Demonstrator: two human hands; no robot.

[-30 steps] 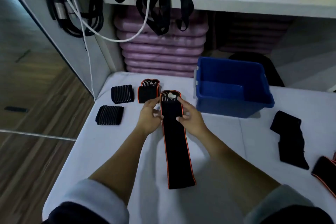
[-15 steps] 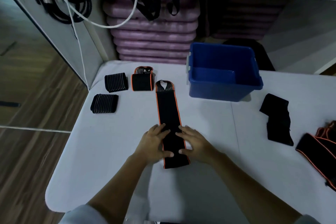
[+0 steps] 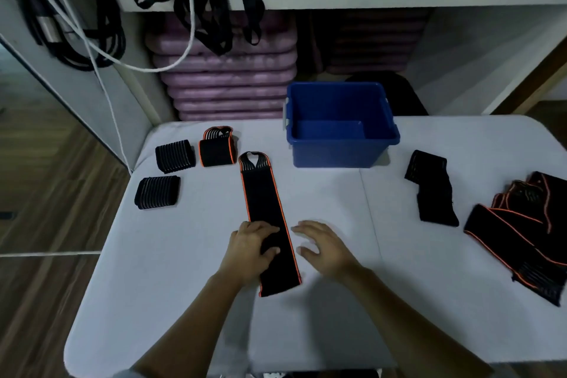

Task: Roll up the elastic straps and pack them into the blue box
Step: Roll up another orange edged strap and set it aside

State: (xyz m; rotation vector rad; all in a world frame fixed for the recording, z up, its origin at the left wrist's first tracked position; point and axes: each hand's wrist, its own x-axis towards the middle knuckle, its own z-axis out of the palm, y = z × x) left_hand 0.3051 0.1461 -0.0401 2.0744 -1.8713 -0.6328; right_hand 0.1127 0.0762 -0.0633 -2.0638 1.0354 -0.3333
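- Far left of the counter (image 3: 190, 301): three rolled straps are seen parked in a cluster — two plain black rolls (image 3: 175, 156) (image 3: 157, 192) and one orange-edged roll (image 3: 217, 150). None is in the box yet.
- Centre: one orange-edged elastic strap (image 3: 267, 215) is laid flat and full length, loop end pointing away, near end towards the body.
- Left hand (image 3: 250, 250): laid flat on the strap's near part, fingers spread over its left edge, thumb on the cloth. The grip is open; the strap is pressed down, not pinched.
- Right hand (image 3: 323, 247): just beside the strap's right edge, fingers loosely curled, motion-blurred. The grip is open and nothing is held; whether the fingertips touch the cloth cannot be told.
- Step judged in hand: smoothing done, the roll about to be started. It is best begun at the near end, with a tight first turn made by both thumbs.
- The orange edges should be kept stacked on each other so the roll does not cone.
- Even tension is advised; elastic is likely to spring open if released early.
- Right of centre: the blue box (image 3: 340, 150) is seen open and apparently empty, well apart from the hands.
- Far right: an unrolled black strap (image 3: 431, 193) and a heap of orange-edged straps (image 3: 521, 224) await rolling.
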